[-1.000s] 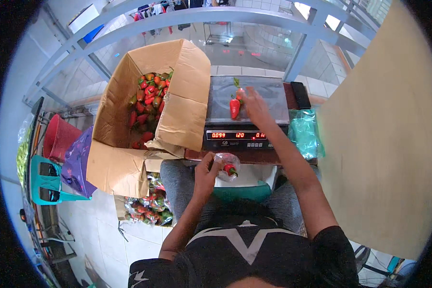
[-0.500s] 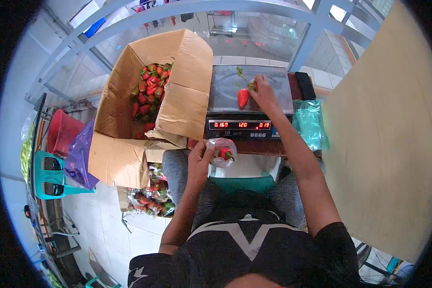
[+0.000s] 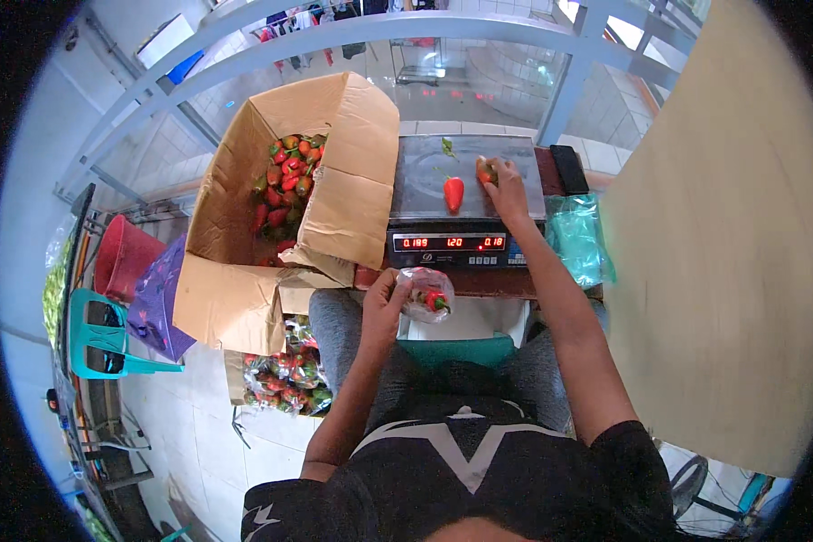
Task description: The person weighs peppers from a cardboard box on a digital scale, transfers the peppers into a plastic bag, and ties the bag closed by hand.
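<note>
My right hand (image 3: 506, 191) is over the steel plate of a digital scale (image 3: 415, 194), its fingers closed on an orange-green pepper (image 3: 485, 172) at the plate's right half. To the left of that pepper, a red pepper (image 3: 453, 194) lies on the plate by itself, and a small green leaf (image 3: 448, 148) sits farther back. Close in front of the scale, my left hand (image 3: 384, 307) pinches the edge of a clear plastic bag (image 3: 415, 309). At least one red pepper (image 3: 436, 300) with a green stem shows inside the bag.
A tall open cardboard box (image 3: 352, 172) of peppers stands left of the scale. Below it, another box holds bagged peppers (image 3: 285, 384). Right of the scale are green plastic bags (image 3: 580, 237) and a black phone (image 3: 568, 169). A wooden board (image 3: 714, 271) bounds the right.
My right hand has shifted right with the orange-green pepper, away from the red one on the plate. The scale's red digits have changed. My left hand still holds the bag.
</note>
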Action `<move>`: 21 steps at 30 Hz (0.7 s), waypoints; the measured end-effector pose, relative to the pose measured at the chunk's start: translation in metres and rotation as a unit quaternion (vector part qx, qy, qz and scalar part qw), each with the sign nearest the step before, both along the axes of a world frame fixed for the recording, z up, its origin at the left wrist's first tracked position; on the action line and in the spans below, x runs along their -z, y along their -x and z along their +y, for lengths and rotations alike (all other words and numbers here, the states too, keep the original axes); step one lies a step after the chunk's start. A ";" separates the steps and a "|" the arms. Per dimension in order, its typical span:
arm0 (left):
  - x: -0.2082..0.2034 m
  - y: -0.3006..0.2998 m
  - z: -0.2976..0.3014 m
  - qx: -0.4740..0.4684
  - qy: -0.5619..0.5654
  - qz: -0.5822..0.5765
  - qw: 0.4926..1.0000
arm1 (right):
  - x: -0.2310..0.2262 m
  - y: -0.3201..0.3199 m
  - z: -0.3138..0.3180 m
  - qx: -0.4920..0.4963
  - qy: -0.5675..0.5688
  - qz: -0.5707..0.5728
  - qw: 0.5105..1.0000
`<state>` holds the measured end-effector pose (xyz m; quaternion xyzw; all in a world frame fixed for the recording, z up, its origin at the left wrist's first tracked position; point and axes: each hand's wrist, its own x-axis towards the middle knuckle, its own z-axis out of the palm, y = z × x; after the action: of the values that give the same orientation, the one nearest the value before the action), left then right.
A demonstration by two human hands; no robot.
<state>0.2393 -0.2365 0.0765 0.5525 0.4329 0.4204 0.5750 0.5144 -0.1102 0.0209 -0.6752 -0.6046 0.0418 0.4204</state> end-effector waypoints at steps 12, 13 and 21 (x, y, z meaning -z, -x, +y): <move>0.005 -0.012 0.003 0.020 0.012 -0.007 1.000 | -0.030 0.028 -0.149 -0.270 0.169 0.387 0.865; 0.010 -0.015 0.003 0.014 -0.009 0.002 1.000 | -0.037 0.037 -0.163 -0.292 0.201 0.387 0.851; -0.002 -0.047 -0.031 0.074 -0.059 0.120 0.988 | -0.012 0.091 -0.183 -0.216 0.184 0.440 0.852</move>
<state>0.2867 -0.2674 0.0783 0.6624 0.4316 0.3323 0.5144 0.4234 -0.2929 0.0328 -0.5033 -0.4681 0.5351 0.4912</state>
